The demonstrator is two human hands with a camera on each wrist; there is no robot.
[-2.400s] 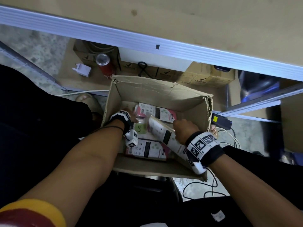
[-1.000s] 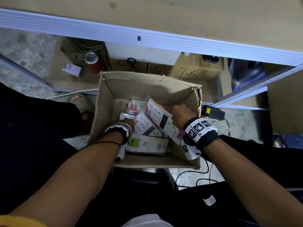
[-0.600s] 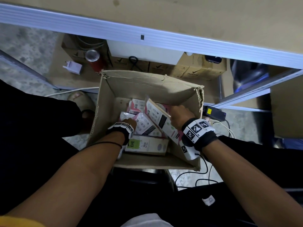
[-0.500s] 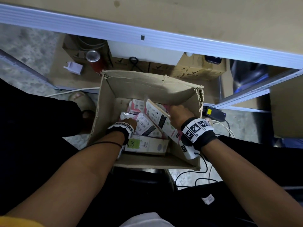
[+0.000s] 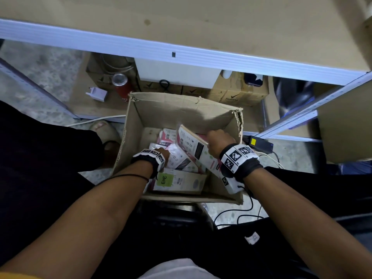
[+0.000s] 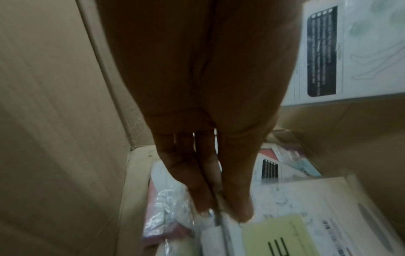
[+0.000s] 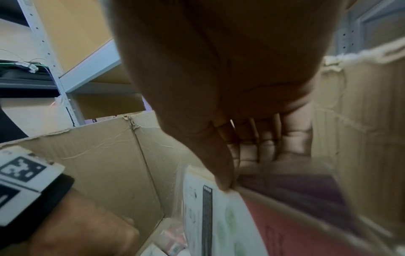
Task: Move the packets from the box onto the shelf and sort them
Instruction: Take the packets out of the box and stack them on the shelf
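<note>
Reaching into an open cardboard box [image 5: 213, 115], both hands are seen among packets. The right hand [image 5: 218, 142] is clamped on a white packet [image 5: 198, 151], thumb on its printed face and fingers curled behind; this packet is tilted up against the box's right side, and a black text panel and green marks are visible on it, too small to be read. The left hand [image 5: 162, 153] is held with fingers straight and together, thumb and fingertips [image 6: 202, 204] pinching the edge of a thin white packet [image 6: 219, 230] low in the box. A flat packet [image 5: 180, 181] near the box's front wall bears a green label reading "ENE". Further pink and white packets [image 5: 167, 134] lie loose on the box floor. Behind the box, cartons [image 5: 231, 95] marked "Rexona" are noted under a shelf [image 5: 201, 23], with a red can [image 5: 120, 85] and a white plug [image 5: 97, 94] beside them. A black adapter [image 5: 259, 143] with a yellow label lies right of the box.
</note>
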